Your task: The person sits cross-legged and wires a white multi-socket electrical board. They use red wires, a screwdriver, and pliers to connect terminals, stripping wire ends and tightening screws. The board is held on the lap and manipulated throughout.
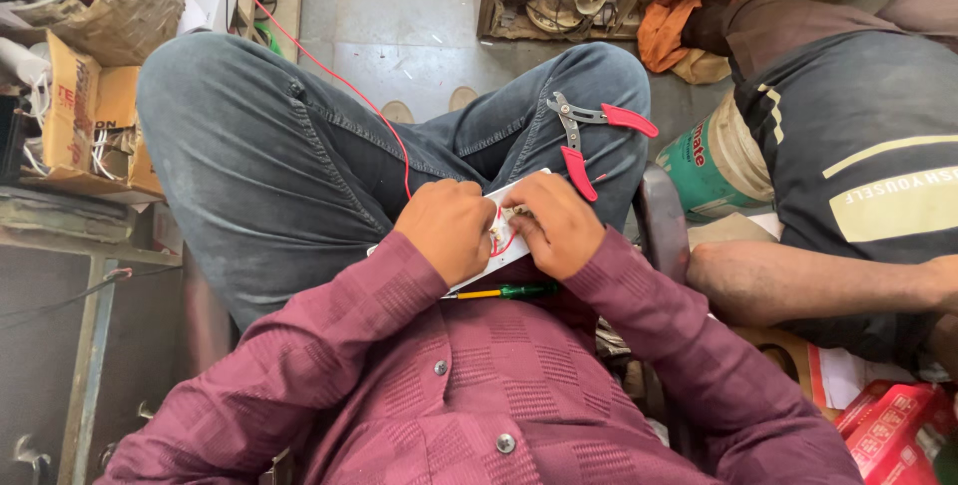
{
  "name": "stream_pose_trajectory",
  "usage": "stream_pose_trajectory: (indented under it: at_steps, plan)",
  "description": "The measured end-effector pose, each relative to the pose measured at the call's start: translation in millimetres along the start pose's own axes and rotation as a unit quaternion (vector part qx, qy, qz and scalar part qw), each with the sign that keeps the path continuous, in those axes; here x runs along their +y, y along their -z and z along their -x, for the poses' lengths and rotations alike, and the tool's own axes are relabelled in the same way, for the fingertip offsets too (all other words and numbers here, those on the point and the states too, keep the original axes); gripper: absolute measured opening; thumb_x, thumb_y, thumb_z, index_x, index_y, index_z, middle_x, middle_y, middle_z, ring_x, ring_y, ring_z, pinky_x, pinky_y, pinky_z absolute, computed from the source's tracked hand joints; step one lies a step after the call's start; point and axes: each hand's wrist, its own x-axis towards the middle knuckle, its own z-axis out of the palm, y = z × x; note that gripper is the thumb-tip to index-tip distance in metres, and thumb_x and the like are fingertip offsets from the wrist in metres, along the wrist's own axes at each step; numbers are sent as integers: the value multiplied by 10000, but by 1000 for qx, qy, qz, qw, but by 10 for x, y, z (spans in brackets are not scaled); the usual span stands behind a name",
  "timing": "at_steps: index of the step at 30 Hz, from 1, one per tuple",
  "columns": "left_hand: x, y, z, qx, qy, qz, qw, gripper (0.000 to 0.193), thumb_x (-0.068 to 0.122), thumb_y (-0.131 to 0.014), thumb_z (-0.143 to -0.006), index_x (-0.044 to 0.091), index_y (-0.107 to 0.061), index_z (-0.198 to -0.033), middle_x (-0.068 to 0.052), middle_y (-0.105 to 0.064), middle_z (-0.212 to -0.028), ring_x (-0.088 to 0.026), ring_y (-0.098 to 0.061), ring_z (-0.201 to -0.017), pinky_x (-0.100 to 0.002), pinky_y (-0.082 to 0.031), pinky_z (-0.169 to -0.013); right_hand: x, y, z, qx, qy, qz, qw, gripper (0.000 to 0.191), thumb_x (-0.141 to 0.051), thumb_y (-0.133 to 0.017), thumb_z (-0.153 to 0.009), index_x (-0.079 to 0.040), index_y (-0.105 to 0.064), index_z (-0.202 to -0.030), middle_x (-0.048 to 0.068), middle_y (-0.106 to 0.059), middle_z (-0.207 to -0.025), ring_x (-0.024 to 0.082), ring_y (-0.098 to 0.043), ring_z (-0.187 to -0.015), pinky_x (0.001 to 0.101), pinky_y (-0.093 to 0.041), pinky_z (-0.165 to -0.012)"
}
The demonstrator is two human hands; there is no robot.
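In the head view, your left hand (451, 228) and right hand (559, 226) both rested on a white switch plate (514, 236) lying on your lap. Your left fingers curled over its near edge, holding it; your right fingers pinched narrow at the red wire (329, 71) among the terminals. The wiring looked partly done, with the plate unmounted. The red-handled pliers (589, 136) lay on your knee, and the green screwdriver (504, 292) lay against your shirt, both unused.
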Motion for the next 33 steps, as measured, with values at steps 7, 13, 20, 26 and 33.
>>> stream_pose_trajectory:
  at_steps: [7, 13, 20, 26, 33]
  plan:
    - [-59, 104, -80, -89, -28, 48, 994, 254, 137, -674, -756, 154, -764, -993, -115, -669, -865, -360, -649, -874, -495, -500, -789, -277, 217, 442, -193, -65, 55, 977, 253, -110, -741, -790, -81, -693, -1037, 104, -660, -995, 326, -637, -968, 428, -501, -823]
    - [-132, 121, -144, -145, -30, 61, 987, 159, 177, -662, -830, 196, -751, -961, -93, -664, -880, -335, -644, -928, -477, -503, -842, -197, 189, 487, -219, -26, 10, 975, 279, -117, -718, -825, -62, -664, -1093, 119, -639, -1030, 336, -637, -1004, 415, -512, -854]
    - [-187, 81, -102, -127, -29, 72, 989, 192, 165, -624, -807, 144, -719, -972, -115, -681, -861, -360, -655, -875, -497, -507, -813, -374, 972, 413, -100, -82, -9, 992, 232, -31, -693, -831, -56, -731, -1058, 94, -701, -936, 252, -690, -823, 348, -535, -716]
    - [-166, 49, -57, -83, -1, 103, 991, 171, 162, -650, -763, 111, -743, -897, -109, -688, -834, -337, -655, -870, -474, -511, -802, -600, 1072, 72, -8, 1, 115, 993, 152, -52, -795, -843, -40, -734, -982, 78, -661, -879, 227, -670, -753, 326, -516, -653]
    - [-167, 28, -2, -79, 42, 142, 986, 209, 168, -705, -751, 182, -820, -925, -60, -657, -800, -271, -629, -863, -418, -504, -764, -674, 1070, -190, -91, 53, 135, 985, 173, -16, -760, -811, -42, -721, -978, 90, -622, -874, 259, -649, -742, 363, -500, -643]
